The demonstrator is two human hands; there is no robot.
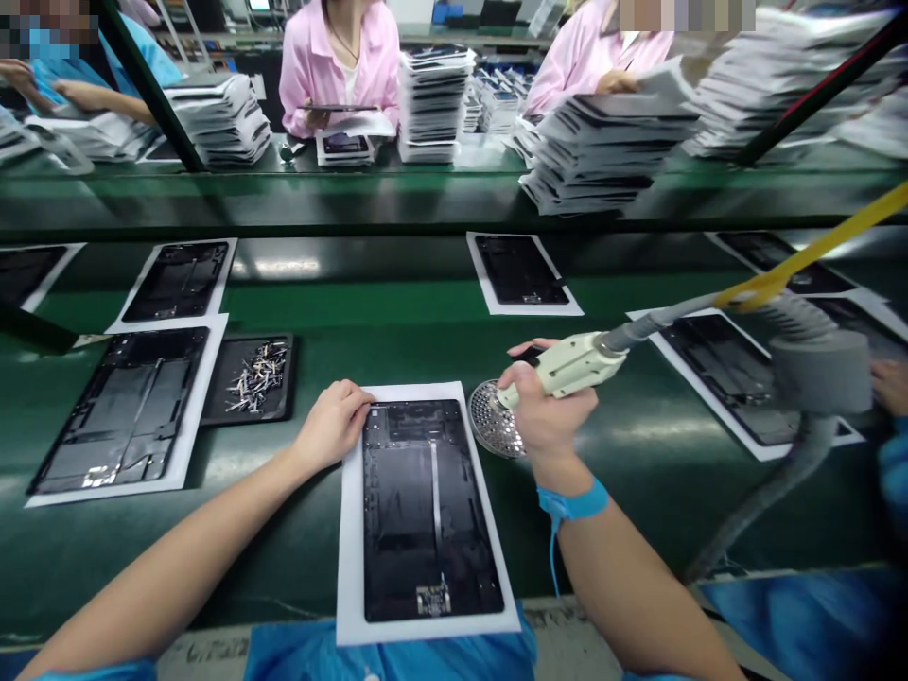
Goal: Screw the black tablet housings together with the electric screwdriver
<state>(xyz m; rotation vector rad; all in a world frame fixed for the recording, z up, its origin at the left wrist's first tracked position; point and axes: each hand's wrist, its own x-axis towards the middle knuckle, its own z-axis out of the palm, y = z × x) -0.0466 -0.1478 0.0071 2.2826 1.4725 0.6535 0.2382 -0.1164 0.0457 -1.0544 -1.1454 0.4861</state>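
Observation:
A black tablet back panel (426, 511) lies on a white sheet (351, 567) right in front of me on the green belt. My left hand (332, 424) rests with curled fingers on the sheet's upper left corner, touching the panel's edge. My right hand (546, 411) is wrapped round a pale electric screwdriver (578, 364), whose tip points down-left over a round perforated metal screw dish (493, 421) just right of the panel. A grey hose (659, 322) and a yellow strap (815, 251) run from the tool to the right. A blue wrist strap (573, 501) circles my right wrist.
A black tray of screws (252, 378) sits to the left, beside another panel on paper (131, 411). More panels on sheets (521, 272) lie along the belt. A neighbour's blue sleeve (890, 445) is at right. Across the belt, people in pink work among stacked trays (432, 95).

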